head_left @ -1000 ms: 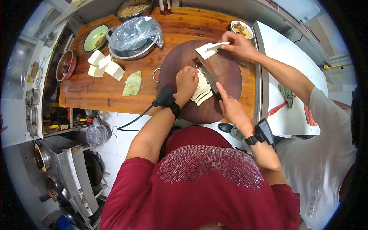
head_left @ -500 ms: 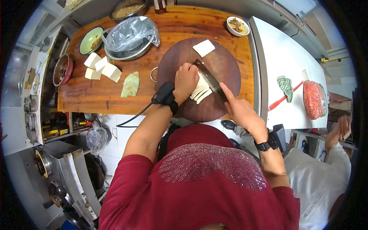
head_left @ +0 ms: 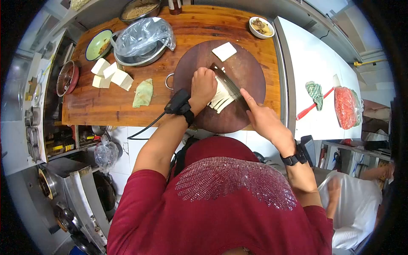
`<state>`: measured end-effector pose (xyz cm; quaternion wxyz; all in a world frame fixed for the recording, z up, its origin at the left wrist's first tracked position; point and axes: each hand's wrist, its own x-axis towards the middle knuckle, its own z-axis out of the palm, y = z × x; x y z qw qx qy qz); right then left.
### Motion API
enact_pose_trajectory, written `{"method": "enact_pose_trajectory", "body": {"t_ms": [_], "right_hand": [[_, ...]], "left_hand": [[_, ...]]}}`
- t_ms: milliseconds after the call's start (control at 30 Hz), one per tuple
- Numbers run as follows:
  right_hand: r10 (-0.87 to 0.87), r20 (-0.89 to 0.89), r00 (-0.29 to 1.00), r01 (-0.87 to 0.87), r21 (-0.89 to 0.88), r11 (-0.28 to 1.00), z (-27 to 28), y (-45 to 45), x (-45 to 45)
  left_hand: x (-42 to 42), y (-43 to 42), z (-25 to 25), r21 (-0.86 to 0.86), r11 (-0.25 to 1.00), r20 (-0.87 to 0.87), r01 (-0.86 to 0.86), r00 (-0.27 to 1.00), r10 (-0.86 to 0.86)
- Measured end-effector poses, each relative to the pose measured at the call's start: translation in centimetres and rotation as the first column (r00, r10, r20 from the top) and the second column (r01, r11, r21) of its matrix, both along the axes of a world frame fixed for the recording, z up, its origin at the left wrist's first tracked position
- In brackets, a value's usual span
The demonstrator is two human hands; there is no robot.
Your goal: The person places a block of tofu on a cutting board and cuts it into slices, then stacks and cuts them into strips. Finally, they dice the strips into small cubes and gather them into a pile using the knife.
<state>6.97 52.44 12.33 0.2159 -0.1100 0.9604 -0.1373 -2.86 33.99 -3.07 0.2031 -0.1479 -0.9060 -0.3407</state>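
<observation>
My right hand [head_left: 268,122] grips a cleaver [head_left: 228,84], its index finger stretched along the blade. The blade stands slantwise over the round wooden chopping board [head_left: 250,68]. Beside it lie white strips [head_left: 222,100] that look like sliced tofu, fanned out toward me. My left hand [head_left: 203,88] is closed, its fingers curled down on the white pieces left of the blade; the fingertips are partly hidden. A flat white tofu slab [head_left: 224,51] rests farther back on the board.
Left of the board are tofu blocks [head_left: 122,79], a pale green cloth [head_left: 143,93], a bag-covered metal bowl [head_left: 144,59] and a green bowl [head_left: 98,45]. A small white bowl [head_left: 261,28] stands back right. On the white counter lies a red bag [head_left: 345,108]. Another person [head_left: 356,204] is at the right.
The cleaver has shifted slightly left and back, with both hands staying close to it. The view has shifted a little. The other person at the right has moved an arm.
</observation>
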Motion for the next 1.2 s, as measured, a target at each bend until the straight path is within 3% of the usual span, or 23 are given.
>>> {"method": "enact_pose_trajectory", "body": {"t_ms": [167, 267, 333, 433, 500, 767, 933, 1033, 1133, 1200], "right_hand": [[-0.019, 0.076, 0.997, 0.017, 0.020, 1.000, -1.5, -0.7, -0.1], [-0.036, -0.033, 0.999, 0.038, 0.061, 0.997, -5.9, -0.8, -0.9], [-0.034, -0.127, 0.991, 0.030, -0.039, 0.999, -6.2, -0.6, -1.0], [0.007, -0.081, 0.997, -0.005, 0.023, 1.000, -3.2, -0.9, -1.3], [0.009, -0.073, 0.997, -0.008, 0.013, 1.000, -1.1, -1.1, -0.8], [-0.003, 0.040, 0.999, 0.002, 0.021, 1.000, -0.8, -1.0, 0.0], [-0.040, -0.041, 0.998, 0.043, 0.056, 0.998, -5.4, -1.8, -0.7], [-0.017, -0.104, 0.994, 0.012, -0.044, 0.999, -4.9, -1.2, -1.6], [-0.005, -0.118, 0.993, 0.002, -0.025, 1.000, -2.4, -1.3, -1.2], [0.005, -0.103, 0.995, -0.010, -0.053, 0.999, -1.7, -0.9, -0.8]], "left_hand": [[0.0, 0.1, -0.7, 0.040, 0.999, 0.042, 0.035, 0.998, -0.037], [-0.1, 0.1, -0.6, 0.048, 0.999, 0.055, 0.026, 0.998, -0.028], [0.2, 0.2, -1.0, 0.040, 0.999, 0.066, 0.023, 0.997, -0.025], [-0.2, -0.3, -1.2, 0.092, 0.995, 0.031, 0.050, 0.998, -0.053], [-0.3, -0.9, -1.3, 0.155, 0.986, -0.087, 0.065, 0.995, -0.052], [0.4, -0.8, -0.8, 0.083, 0.994, 0.032, 0.075, 0.996, -0.078], [-0.1, -0.7, -1.1, 0.076, 0.995, 0.043, 0.060, 0.997, -0.063], [-0.1, -1.1, -1.6, 0.120, 0.988, 0.013, 0.098, 0.995, -0.101], [-0.4, -1.8, -1.7, 0.190, 0.972, -0.048, 0.140, 0.990, -0.133], [-0.4, -2.1, -1.7, 0.187, 0.982, -0.093, 0.011, 0.996, 0.007]]}}
